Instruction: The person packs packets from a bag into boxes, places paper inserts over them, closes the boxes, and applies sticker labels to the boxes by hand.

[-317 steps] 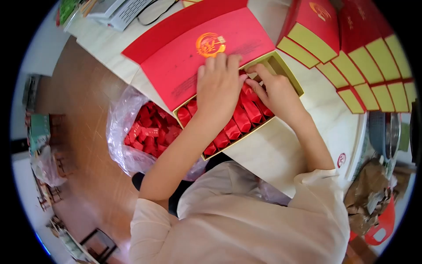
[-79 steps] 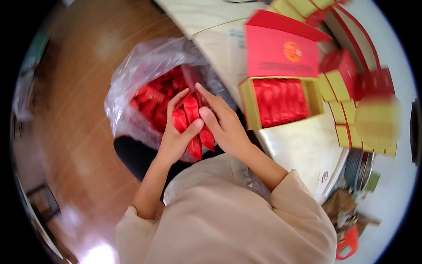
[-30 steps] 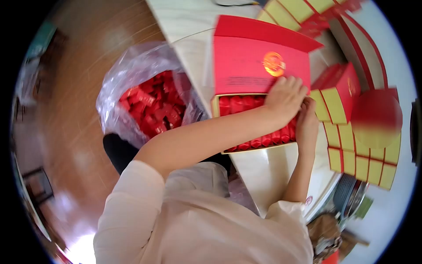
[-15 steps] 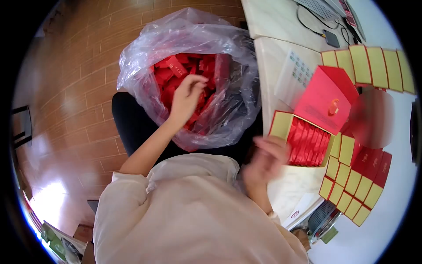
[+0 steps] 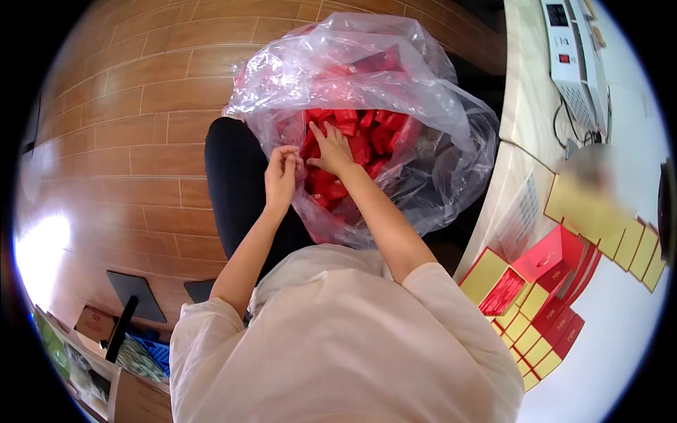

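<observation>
A large clear plastic bag [image 5: 367,92] stands open in front of me, with many small red packets [image 5: 360,146] inside. My right hand [image 5: 333,149] reaches into the bag, fingers spread over the packets and touching them. At the bag's near left rim is my left hand [image 5: 281,180], its fingers curled together against the plastic; whether they pinch the film or something else is hidden. On the table to the right, an open gift box [image 5: 486,271] has a red lid [image 5: 546,254] raised and a row of red packets [image 5: 503,292] inside.
Gold-and-red boxes [image 5: 539,345] stand in rows beside the open box, and more gold boxes [image 5: 627,247] lie further right. A white machine [image 5: 575,63] with a cable sits at the table's far end. The table edge [image 5: 502,134] runs right of the bag.
My view has turned left. My right hand has moved from beside the open box into the bag, and my left hand has moved from over the packets to the bag's rim.
</observation>
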`<action>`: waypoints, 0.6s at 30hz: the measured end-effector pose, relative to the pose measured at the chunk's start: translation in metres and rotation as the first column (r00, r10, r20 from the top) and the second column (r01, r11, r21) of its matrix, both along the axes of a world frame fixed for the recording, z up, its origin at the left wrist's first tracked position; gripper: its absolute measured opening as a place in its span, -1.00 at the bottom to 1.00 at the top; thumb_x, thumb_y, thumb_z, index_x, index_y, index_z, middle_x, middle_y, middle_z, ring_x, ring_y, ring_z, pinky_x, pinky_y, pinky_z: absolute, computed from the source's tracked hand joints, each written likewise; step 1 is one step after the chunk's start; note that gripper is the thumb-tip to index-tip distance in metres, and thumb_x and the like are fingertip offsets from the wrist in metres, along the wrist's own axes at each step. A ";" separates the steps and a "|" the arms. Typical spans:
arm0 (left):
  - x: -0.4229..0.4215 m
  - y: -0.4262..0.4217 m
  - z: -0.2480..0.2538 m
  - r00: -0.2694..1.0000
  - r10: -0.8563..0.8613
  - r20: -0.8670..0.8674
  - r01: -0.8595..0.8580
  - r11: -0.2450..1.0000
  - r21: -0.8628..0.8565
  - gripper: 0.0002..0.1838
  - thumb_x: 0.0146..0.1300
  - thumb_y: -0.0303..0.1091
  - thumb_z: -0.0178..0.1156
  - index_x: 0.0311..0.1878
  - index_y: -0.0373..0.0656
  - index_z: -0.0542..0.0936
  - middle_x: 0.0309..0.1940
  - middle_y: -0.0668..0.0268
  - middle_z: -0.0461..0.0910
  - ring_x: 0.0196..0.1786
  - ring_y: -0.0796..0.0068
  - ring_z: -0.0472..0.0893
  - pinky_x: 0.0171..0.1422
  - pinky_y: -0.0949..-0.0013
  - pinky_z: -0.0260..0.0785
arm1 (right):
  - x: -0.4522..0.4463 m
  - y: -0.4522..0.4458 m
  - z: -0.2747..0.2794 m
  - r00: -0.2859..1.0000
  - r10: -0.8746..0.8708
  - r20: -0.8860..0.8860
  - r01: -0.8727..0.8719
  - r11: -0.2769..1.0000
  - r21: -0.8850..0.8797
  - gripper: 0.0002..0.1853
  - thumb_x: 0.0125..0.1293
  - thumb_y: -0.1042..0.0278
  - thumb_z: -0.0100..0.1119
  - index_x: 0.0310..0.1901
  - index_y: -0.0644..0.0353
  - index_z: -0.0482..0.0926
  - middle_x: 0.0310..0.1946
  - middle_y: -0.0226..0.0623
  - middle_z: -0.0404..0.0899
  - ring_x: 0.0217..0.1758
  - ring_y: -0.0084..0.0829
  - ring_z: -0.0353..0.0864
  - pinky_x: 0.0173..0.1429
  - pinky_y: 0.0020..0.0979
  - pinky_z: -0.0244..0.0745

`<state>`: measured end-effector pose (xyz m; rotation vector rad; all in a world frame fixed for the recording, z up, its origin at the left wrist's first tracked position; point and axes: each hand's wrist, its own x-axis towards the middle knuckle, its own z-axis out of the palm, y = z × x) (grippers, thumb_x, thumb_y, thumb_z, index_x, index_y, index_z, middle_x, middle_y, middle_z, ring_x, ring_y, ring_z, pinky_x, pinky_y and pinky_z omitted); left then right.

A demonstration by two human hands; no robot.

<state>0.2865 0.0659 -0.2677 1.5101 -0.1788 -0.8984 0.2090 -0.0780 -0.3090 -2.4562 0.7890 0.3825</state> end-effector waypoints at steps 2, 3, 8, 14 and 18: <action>0.003 -0.006 -0.002 0.997 0.043 -0.063 -0.043 0.999 0.006 -0.84 0.44 -0.48 -0.07 -0.03 -0.23 0.48 -0.36 0.38 0.51 -0.32 0.65 0.48 -0.16 0.56 0.36 | 0.013 -0.002 -0.010 0.988 0.107 -0.112 -0.104 0.994 0.030 -0.01 -0.11 -0.01 0.50 0.40 -0.10 0.19 0.35 0.06 0.12 0.43 0.05 0.08 0.44 0.11 0.07; 0.005 -0.008 -0.001 0.991 0.058 -0.119 -0.058 0.998 0.004 -0.84 0.44 -0.47 -0.07 -0.03 -0.23 0.48 -0.36 0.38 0.51 -0.32 0.65 0.48 -0.17 0.56 0.36 | 0.018 -0.003 -0.014 0.986 0.119 -0.118 -0.115 0.993 0.038 -0.01 -0.11 -0.01 0.50 0.40 -0.10 0.19 0.35 0.06 0.12 0.43 0.05 0.08 0.44 0.11 0.07; 0.007 -0.008 -0.005 0.980 0.069 -0.188 -0.074 0.997 -0.023 -0.83 0.44 -0.46 -0.09 -0.04 -0.23 0.49 -0.36 0.39 0.52 -0.33 0.67 0.48 -0.19 0.58 0.36 | 0.017 -0.014 -0.023 0.906 0.232 -0.355 -0.138 0.952 0.272 -0.18 -0.02 -0.09 0.44 0.30 -0.06 0.37 0.38 0.02 0.08 0.42 0.11 0.09 0.40 0.04 0.18; 0.006 -0.011 -0.013 0.977 0.058 -0.204 -0.067 0.997 -0.036 -0.83 0.44 -0.46 -0.08 -0.06 -0.22 0.51 -0.37 0.39 0.52 -0.36 0.68 0.48 -0.22 0.58 0.36 | -0.033 -0.019 -0.047 0.922 0.115 -0.369 0.019 0.940 0.342 -0.21 0.00 -0.11 0.42 0.25 0.10 0.45 0.25 0.11 0.29 0.34 0.15 0.21 0.35 -0.05 0.27; 0.006 -0.011 -0.016 0.976 0.040 -0.215 -0.043 0.999 -0.010 -0.84 0.43 -0.46 -0.06 -0.05 -0.23 0.50 -0.36 0.38 0.53 -0.34 0.65 0.49 -0.19 0.56 0.37 | -0.062 -0.027 -0.037 0.972 -0.164 -0.168 0.211 0.924 0.320 -0.21 0.01 -0.11 0.42 0.20 0.26 0.47 0.17 0.14 0.39 0.31 0.10 0.28 0.35 -0.13 0.28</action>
